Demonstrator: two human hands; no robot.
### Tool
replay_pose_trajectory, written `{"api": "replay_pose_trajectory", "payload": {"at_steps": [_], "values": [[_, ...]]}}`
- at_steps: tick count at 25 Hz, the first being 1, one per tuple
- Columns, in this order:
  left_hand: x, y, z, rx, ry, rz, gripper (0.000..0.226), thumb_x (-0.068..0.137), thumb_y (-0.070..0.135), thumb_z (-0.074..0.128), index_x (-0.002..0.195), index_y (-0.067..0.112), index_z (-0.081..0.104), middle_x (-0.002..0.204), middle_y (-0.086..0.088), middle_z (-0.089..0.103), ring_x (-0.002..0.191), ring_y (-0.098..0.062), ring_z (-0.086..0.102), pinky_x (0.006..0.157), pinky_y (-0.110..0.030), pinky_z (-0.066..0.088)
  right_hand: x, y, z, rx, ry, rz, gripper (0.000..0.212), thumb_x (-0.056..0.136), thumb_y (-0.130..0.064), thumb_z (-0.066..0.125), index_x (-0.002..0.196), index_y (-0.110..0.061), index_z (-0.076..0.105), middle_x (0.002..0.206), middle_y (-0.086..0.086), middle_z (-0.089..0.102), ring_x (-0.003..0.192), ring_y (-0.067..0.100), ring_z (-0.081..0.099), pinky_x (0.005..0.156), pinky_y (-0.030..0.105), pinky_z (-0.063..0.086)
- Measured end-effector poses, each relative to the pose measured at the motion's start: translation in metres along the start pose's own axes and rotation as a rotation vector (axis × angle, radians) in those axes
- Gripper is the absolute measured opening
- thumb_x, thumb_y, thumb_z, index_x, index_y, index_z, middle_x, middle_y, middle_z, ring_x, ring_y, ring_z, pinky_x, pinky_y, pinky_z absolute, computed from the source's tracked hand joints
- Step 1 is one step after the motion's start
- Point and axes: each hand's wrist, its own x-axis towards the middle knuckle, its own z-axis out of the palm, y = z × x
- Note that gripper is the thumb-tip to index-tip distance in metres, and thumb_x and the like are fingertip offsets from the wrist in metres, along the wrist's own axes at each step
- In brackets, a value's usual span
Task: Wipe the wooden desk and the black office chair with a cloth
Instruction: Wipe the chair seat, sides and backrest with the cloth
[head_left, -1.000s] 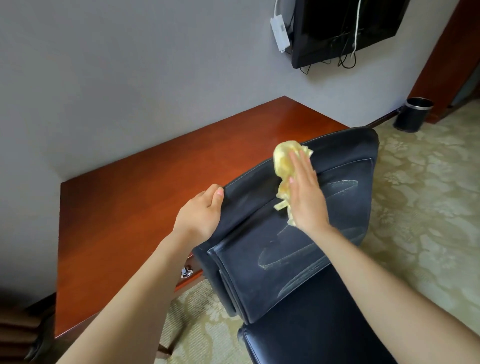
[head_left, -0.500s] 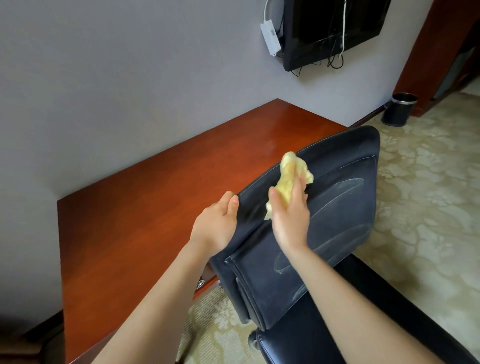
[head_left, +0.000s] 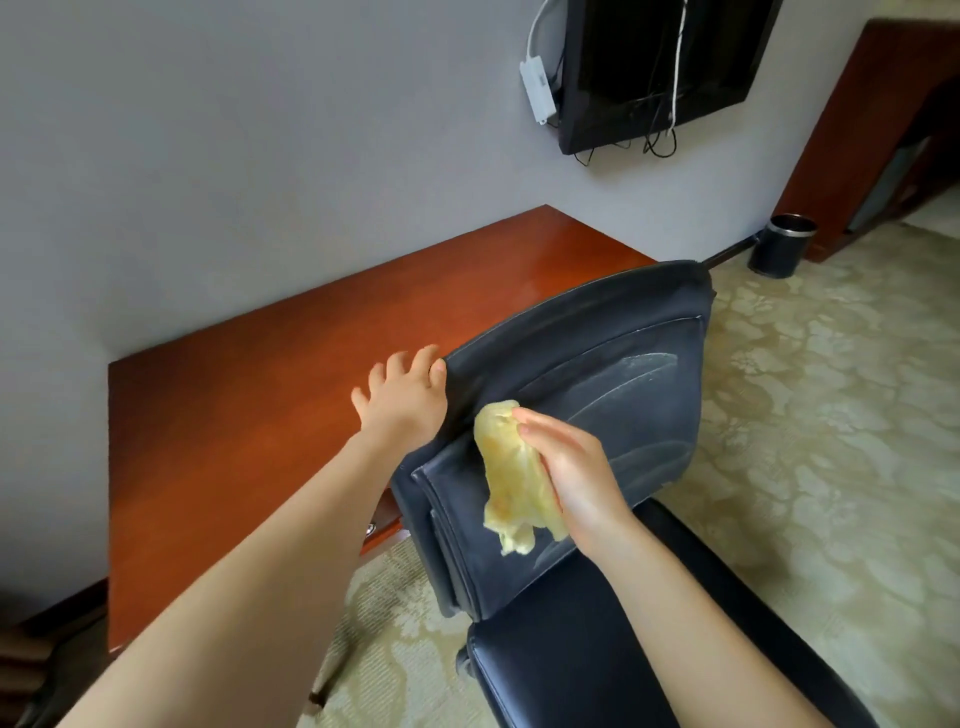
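Cloth (head_left: 511, 467), grasped by right hand (head_left: 576, 470), has slid toward seven o'clock down the chair (head_left: 623, 364) backrest; left hand (head_left: 402, 402) has released, fingers spread.

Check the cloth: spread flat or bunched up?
Bunched. The yellow cloth is crumpled into a wad in the right hand, with one loose end hanging below it in front of the backrest of the black office chair.

we log tabletop (head_left: 234, 441): glossy red-brown wood, along the wall | chair (head_left: 597, 374): black, backrest streaked, top edge just beside tabletop | cloth (head_left: 509, 467): yellow, crumpled, hanging against the backrest in our right hand (head_left: 576, 467)
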Motion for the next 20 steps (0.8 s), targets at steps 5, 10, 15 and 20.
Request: {"api": "replay_pose_trajectory", "payload": {"at_steps": [5, 10, 15, 20], "values": [[-0.074, 0.021, 0.022, -0.364, 0.3, 0.285, 0.047, 0.099, 0.03, 0.045, 0.143, 0.017, 0.037, 0.154, 0.001, 0.028, 0.145, -0.014, 0.013, 0.117, -0.03, 0.011, -0.028, -0.023, -0.042, 0.085, -0.212, -0.07, 0.034, 0.089, 0.0, 0.053, 0.113, -0.021, 0.065, 0.113, 0.002, 0.068, 0.099, 0.015, 0.067, 0.079, 0.026, 0.054], [-0.122, 0.047, 0.018, -0.962, -0.181, 0.241, 0.02, 0.096, 0.02, 0.054, 0.106, 0.006, 0.065, 0.094, 0.001, 0.071, 0.086, -0.008, 0.067, 0.074, -0.017, 0.05, -0.049, -0.037, -0.056, 0.001, -0.318, -0.188, 0.044, 0.083, 0.009, 0.057, 0.115, -0.021, 0.065, 0.1, 0.004, 0.073, 0.091, 0.021, 0.07, 0.067, 0.026, 0.056], [-0.14, 0.049, 0.009, -0.887, -0.039, 0.076, 0.018, 0.092, 0.019, 0.06, 0.088, 0.005, 0.07, 0.081, -0.01, 0.072, 0.071, -0.017, 0.069, 0.058, -0.021, 0.054, -0.065, -0.016, -0.067, -0.457, -0.18, -0.176, 0.048, 0.082, -0.034, 0.07, 0.123, -0.047, 0.05, 0.102, -0.012, 0.066, 0.096, 0.0, 0.062, 0.075, 0.018, 0.046], [-0.123, 0.057, -0.001, -1.014, -0.074, 0.002, 0.018, 0.092, 0.023, 0.061, 0.078, 0.015, 0.069, 0.068, 0.004, 0.072, 0.063, -0.007, 0.068, 0.054, -0.017, 0.052, -0.078, 0.016, -0.083, -0.055, -0.418, 0.089, 0.023, 0.08, -0.032, 0.069, 0.1, -0.022, 0.071, 0.092, -0.004, 0.071, 0.08, 0.01, 0.064, 0.074, 0.022, 0.047]]}}
